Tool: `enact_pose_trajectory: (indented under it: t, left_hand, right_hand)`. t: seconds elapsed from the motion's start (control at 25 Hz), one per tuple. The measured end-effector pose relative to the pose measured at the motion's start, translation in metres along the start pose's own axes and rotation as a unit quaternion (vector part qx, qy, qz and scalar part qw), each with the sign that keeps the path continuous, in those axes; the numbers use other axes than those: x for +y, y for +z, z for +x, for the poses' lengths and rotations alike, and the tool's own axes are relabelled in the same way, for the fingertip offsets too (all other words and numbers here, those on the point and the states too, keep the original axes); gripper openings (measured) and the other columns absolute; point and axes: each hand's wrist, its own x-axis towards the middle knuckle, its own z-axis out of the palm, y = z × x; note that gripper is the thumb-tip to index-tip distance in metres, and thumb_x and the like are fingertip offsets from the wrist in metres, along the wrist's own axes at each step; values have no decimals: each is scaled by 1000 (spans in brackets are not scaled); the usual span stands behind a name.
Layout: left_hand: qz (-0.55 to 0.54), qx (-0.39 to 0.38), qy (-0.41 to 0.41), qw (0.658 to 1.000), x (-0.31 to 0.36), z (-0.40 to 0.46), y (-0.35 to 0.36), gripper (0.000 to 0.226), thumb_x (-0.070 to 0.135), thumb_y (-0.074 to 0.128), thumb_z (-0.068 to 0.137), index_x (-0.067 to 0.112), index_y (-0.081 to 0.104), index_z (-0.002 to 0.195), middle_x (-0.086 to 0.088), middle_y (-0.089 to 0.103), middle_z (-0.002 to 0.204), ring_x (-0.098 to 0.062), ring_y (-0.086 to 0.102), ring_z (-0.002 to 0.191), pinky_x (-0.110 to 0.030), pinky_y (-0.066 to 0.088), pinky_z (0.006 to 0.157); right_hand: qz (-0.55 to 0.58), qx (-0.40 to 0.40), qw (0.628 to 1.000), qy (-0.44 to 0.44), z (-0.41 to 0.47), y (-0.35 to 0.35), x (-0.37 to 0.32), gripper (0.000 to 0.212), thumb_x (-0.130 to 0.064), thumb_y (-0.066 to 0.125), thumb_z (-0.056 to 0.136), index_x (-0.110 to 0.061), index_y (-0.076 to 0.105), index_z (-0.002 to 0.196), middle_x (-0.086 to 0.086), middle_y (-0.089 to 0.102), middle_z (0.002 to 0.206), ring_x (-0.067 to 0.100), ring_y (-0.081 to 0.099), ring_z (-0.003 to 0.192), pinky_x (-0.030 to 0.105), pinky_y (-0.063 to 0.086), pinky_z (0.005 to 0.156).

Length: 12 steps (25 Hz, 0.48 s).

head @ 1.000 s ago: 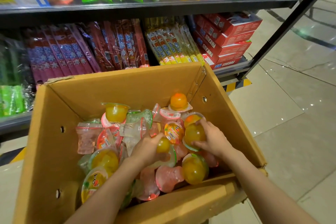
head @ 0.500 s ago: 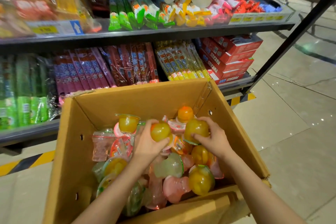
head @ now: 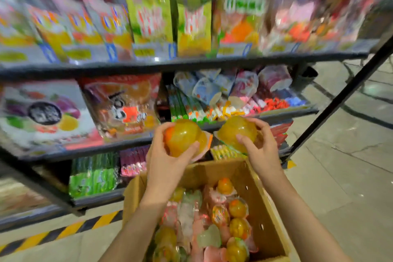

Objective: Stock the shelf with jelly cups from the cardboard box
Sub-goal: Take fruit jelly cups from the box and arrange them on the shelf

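Note:
My left hand [head: 168, 159] grips an orange-yellow jelly cup [head: 182, 136], raised in front of the middle shelf [head: 119, 147]. Just to its right, my right hand [head: 261, 147] holds a second orange-yellow jelly cup [head: 236, 130] at the same height. The two cups sit side by side, a small gap between them. Below my arms stands the open cardboard box [head: 265, 204], with several more jelly cups [head: 236, 221] in orange, pink and pale green piled inside.
Blurred snack bags fill the top shelf [head: 191, 64]. Large fruit-print bags [head: 44, 112] and small wrapped sweets [head: 274, 104] lie on the middle shelf. Green and pink packets [head: 93, 174] sit lower down. A black diagonal shelf post [head: 340, 102] runs at right. Yellow-black floor tape [head: 63, 229] marks the shelf base.
Both hands have lifted their jelly cups out of the box and up to the middle shelf's height. The view has tilted up, showing higher shelves and less of the box.

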Motion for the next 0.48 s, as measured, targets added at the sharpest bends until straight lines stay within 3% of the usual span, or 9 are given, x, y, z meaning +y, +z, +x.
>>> enact_pose_trajectory:
  t: [0.16,0.24,0.48]
  left_hand:
    - [-11,28,49,998,148,35,-38,50,43,74,59,59,45,96,22,53,109,-11,57,102,-31,49,83]
    - [-1,34,76,997,222,50,-56,50,44,73,58,59,44,96,22,51,111,-13,55,104,-35,50,85]
    - [9,82,172,982,404,96,-108,50,41,74,58,56,46,96,17,56,106,-5,58,95,-28,50,79]
  right_hand:
    - [68,-7,997,-34,40,-11,-159,32,-23,68,75,-39,53,99,-8,59,101,-10,59,79,9,47,65]
    - [90,-22,994,-58,57,-15,-235,32,-25,69,76,-39,53,100,-12,58,103,-12,59,80,8,47,64]
    - [155,-49,978,-130,112,-20,-424,31,-27,69,73,-40,55,97,-9,63,95,-5,61,77,12,48,65]
